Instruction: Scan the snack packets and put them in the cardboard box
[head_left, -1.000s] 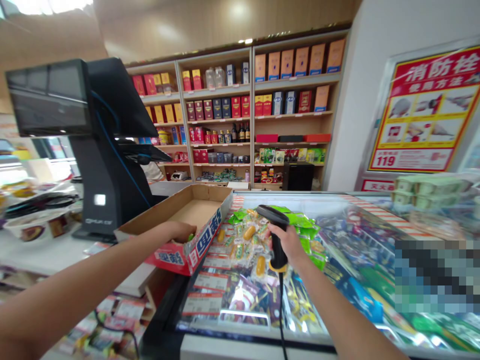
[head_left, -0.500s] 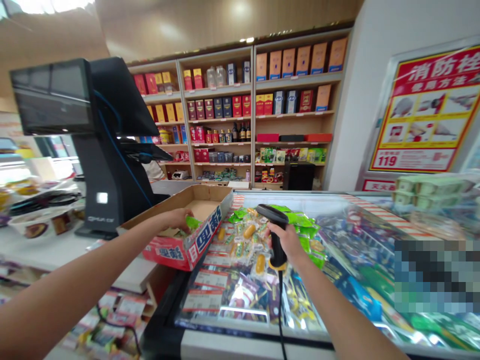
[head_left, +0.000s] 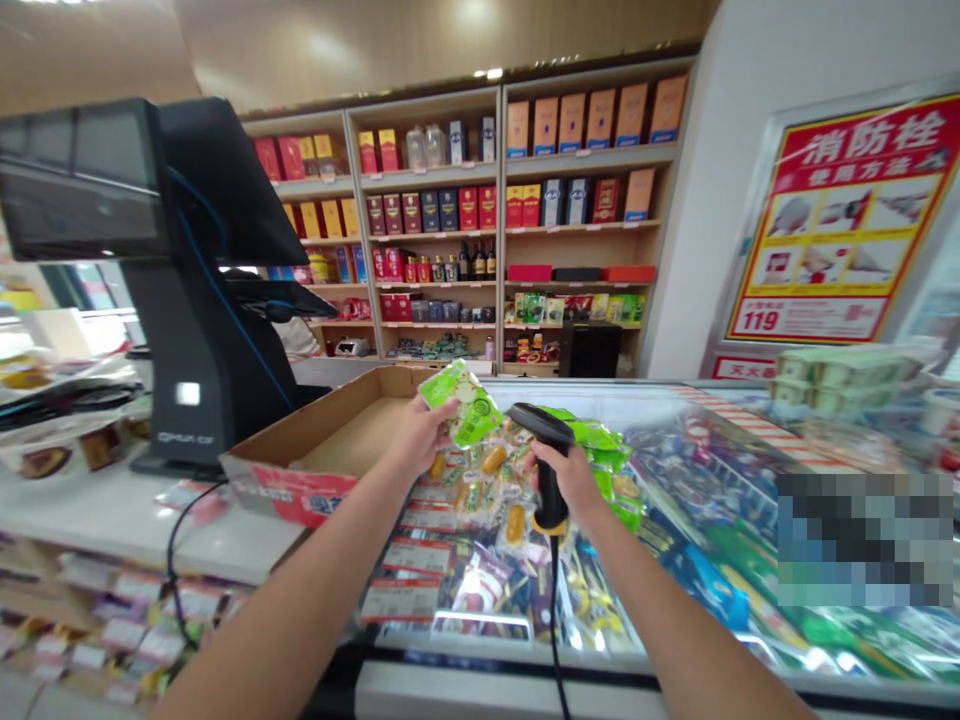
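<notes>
Glass-topped chest freezer point(head_left: 427, 690) | left: open cardboard box point(head_left: 281, 490) | centre: clear snack packs point(head_left: 515, 523), green pouches point(head_left: 601, 445) | right: egg cartons point(head_left: 832, 382) | White counter point(head_left: 244, 535), left: point-of-sale terminal point(head_left: 206, 350)

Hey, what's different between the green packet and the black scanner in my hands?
The green packet is flat and bright green; the scanner is bulky and mostly black. The scanner trails a cord, while the packet has none. The packet is in your left hand, the scanner in your right hand. Both are held up, each by one hand.
</notes>
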